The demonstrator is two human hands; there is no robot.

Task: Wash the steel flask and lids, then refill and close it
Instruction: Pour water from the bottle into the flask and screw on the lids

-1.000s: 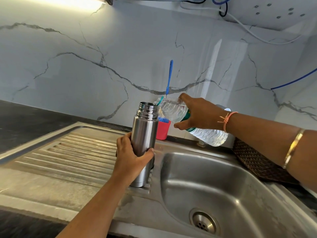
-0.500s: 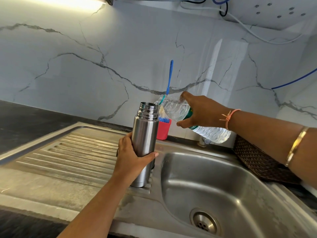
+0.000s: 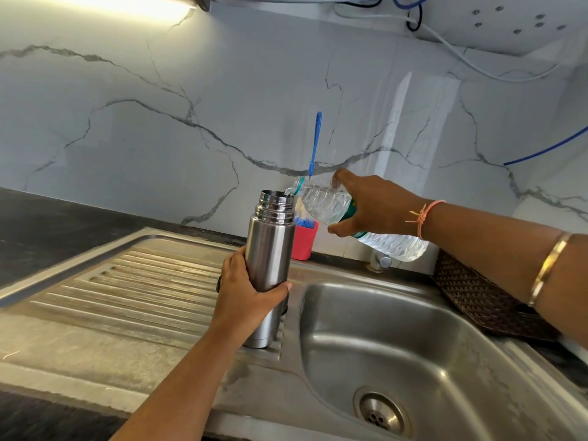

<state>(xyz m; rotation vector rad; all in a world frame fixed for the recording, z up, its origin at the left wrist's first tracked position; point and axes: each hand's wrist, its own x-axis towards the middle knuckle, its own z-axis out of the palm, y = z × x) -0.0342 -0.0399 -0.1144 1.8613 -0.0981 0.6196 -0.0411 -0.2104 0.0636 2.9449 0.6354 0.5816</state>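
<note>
Left hand (image 3: pixel 245 294) grips upright flask (image 3: pixel 270 249); right hand (image 3: pixel 372 205) grips tilted water bottle (image 3: pixel 359 224).

The steel drainboard (image 3: pixel 127 291) carries the upright flask (image 3: pixel 270 249), a red cup (image 3: pixel 304 241) seemingly on its back rim

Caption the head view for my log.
Left hand steadies the open steel flask on the drainboard; right hand tips a water bottle to its mouth.

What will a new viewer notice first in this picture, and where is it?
First, the open steel flask, upright on the drainboard, gripped by the left hand. The right hand tilts a clear water bottle to its mouth. Behind them, a red cup holds a blue brush by the marble wall.
</note>
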